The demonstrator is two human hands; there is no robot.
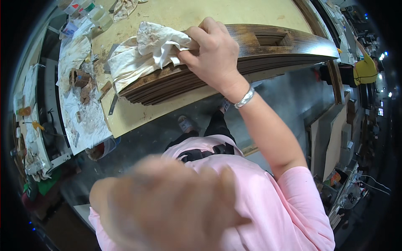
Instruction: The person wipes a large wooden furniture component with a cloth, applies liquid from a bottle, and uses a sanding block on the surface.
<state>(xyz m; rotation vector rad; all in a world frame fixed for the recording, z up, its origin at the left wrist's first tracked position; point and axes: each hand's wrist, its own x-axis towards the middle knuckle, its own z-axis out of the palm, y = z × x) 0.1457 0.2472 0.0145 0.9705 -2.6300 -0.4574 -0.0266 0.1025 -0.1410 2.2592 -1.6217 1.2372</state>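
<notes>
A long dark-brown wooden piece (251,52) with a grooved, moulded side and a rectangular recess lies across the worktable. My right hand (215,54) is closed at its upper edge, with the end of a stained white cloth (136,58) between thumb and fingers. The cloth is bunched and drapes over the left end of the wood. My left hand (176,205) is raised close to the camera, in front of my chest, away from the wood. Motion smears its fingers, so I cannot make out their pose or whether anything is in them.
The yellowish worktable (142,119) has a stained white sheet (90,119) along its left, with a brown block (79,78) and scraps on it. Clear bottles (97,16) stand at the far left. Panels (328,138) lean at right; another person (365,71) in yellow is beyond.
</notes>
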